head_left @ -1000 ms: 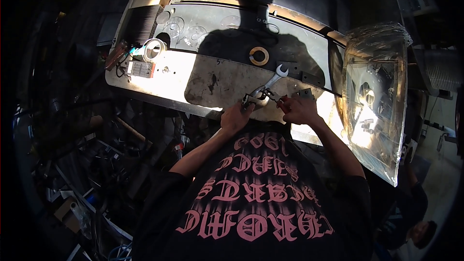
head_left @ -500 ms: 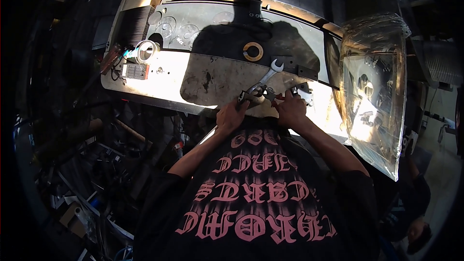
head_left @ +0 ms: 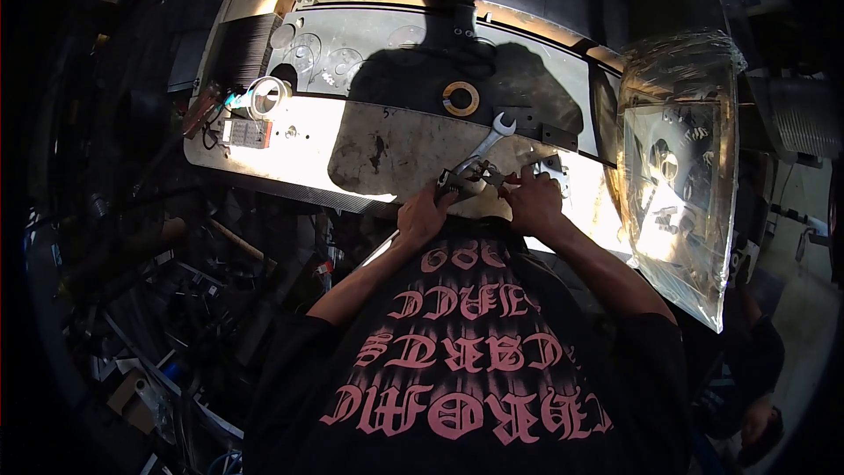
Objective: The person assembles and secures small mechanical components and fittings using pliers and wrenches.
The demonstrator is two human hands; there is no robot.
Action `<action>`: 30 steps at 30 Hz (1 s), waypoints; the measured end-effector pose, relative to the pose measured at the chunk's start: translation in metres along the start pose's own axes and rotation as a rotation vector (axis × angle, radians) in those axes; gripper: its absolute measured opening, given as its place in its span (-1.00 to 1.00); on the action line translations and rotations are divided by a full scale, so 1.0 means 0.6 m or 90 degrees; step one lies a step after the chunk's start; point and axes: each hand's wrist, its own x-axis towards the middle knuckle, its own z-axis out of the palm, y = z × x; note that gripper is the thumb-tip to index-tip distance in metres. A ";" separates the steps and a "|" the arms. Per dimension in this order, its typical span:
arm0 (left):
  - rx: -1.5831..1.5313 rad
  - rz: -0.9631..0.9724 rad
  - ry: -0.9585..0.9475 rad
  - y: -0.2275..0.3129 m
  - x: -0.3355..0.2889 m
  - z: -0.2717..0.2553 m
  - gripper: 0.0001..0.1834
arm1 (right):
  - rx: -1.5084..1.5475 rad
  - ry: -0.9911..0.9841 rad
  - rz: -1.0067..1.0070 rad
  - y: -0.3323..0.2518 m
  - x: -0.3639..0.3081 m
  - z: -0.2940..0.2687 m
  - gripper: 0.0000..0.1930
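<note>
My left hand (head_left: pixel 424 215) is closed around a small dark metal part (head_left: pixel 452 183) at the near edge of the bench. To its right, my right hand (head_left: pixel 534 202) pinches a small tool with a red end (head_left: pixel 509 179), whose exact kind I cannot make out. The tool's tip points toward the dark part; whether they touch is unclear in the shadow. Just beyond both hands lies an open-ended wrench (head_left: pixel 495 136), its jaw facing away from me. A shiny metal piece (head_left: pixel 552 167) sits beside my right fingers.
A yellowish ring (head_left: pixel 461 98) and dark flat brackets (head_left: pixel 559 135) lie farther back. Tape roll (head_left: pixel 266 97) and a grey-and-red box (head_left: pixel 247 132) stand at left. A plastic-wrapped panel (head_left: pixel 677 176) borders the right. Another person's arm (head_left: pixel 754 418) shows lower right.
The dark part in my left hand has turned slightly, and the red-ended tool has shifted a little. Both hands stay nearly in place.
</note>
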 end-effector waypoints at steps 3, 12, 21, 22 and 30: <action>0.018 0.020 -0.005 0.010 -0.002 -0.010 -0.50 | -0.031 0.046 -0.001 0.004 0.005 0.019 -0.60; 0.044 -0.006 -0.015 0.025 -0.014 -0.014 -0.52 | -0.069 0.129 -0.039 0.002 0.001 0.040 -0.74; 0.058 0.014 -0.002 0.024 -0.011 -0.023 -0.52 | -0.107 0.204 -0.130 0.025 0.002 0.038 -0.77; 0.048 0.022 0.007 0.021 -0.012 -0.018 -0.52 | -0.108 0.220 -0.119 0.022 -0.003 0.040 -0.76; 0.067 -0.009 -0.031 0.028 -0.006 -0.021 -0.50 | -0.197 0.364 -0.099 0.017 -0.008 0.052 -0.76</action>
